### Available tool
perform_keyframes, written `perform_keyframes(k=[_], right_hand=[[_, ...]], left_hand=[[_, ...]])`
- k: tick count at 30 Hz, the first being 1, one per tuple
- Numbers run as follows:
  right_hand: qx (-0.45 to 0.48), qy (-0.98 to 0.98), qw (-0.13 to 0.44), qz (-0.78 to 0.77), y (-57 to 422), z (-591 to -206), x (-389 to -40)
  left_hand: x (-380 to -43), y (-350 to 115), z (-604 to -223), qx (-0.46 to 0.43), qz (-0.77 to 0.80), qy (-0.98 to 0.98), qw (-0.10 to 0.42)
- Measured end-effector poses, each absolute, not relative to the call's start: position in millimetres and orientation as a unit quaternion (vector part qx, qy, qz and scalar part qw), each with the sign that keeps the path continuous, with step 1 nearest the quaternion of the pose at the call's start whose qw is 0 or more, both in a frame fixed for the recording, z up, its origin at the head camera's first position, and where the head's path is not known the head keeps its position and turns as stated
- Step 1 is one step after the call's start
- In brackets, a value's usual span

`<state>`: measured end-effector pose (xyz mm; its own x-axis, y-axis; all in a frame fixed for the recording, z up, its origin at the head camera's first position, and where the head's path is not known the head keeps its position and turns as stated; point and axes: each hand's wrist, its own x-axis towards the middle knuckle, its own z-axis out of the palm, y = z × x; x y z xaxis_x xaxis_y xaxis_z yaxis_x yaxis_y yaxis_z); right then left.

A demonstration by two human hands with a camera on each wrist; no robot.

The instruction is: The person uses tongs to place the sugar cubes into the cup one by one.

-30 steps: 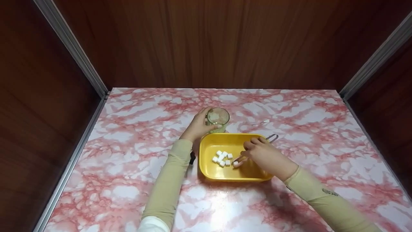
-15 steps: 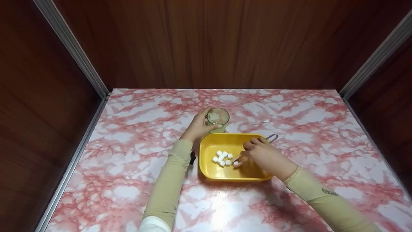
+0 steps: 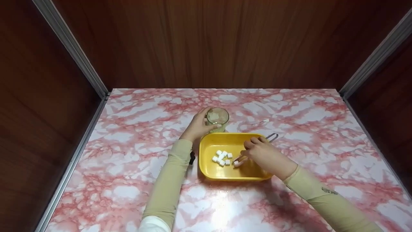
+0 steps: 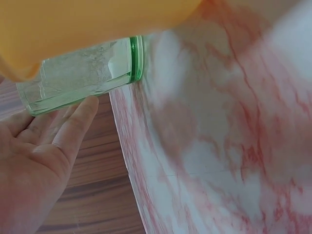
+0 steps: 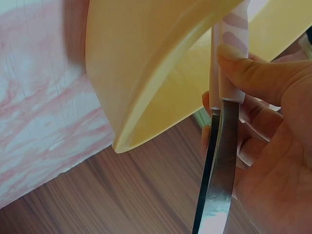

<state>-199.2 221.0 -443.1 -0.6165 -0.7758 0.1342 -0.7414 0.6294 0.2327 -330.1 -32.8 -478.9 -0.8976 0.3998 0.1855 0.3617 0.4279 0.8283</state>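
My left hand [image 3: 197,127] holds a clear greenish drinking glass [image 3: 222,129], thumb on the near side and fingers on the far side. The glass stands upright just behind a yellow plastic tub [image 3: 233,178]. Reaching over the tub's right side, my right hand [image 3: 267,158] grips a pair of tongs; the bent metal end of the tongs [image 3: 274,136] sticks out past the far rim. In the right wrist view the thumb presses on the pinkish sleeve of the tongs [image 5: 234,83]. Down in the tub, the tips stand around one white cube [image 3: 236,163]. Several more white cubes [image 3: 222,157] lie to its left.
The table [image 3: 138,154] has a red and white marbled top. Dark wood panels [image 3: 206,45] rise behind it and on both sides, with metal strips [image 3: 72,46] along the corners. A small white scrap [image 3: 266,120] lies on the table behind the tub.
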Motion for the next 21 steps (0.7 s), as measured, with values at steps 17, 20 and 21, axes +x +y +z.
perform_keyframes(k=[17,20,21], right_hand=[[0.398,-0.908,0.116,-0.065,229,-430,-203],[0.396,-0.909,0.114,-0.062,230,-425,-203],[0.395,-0.91,0.113,-0.062,230,-423,-203]], left_hand=[[-330,-33,-478,0.231,0.488,0.842,0.027],[-330,-33,-478,0.236,0.483,0.843,0.022],[-330,-33,-478,0.236,0.481,0.844,0.021]])
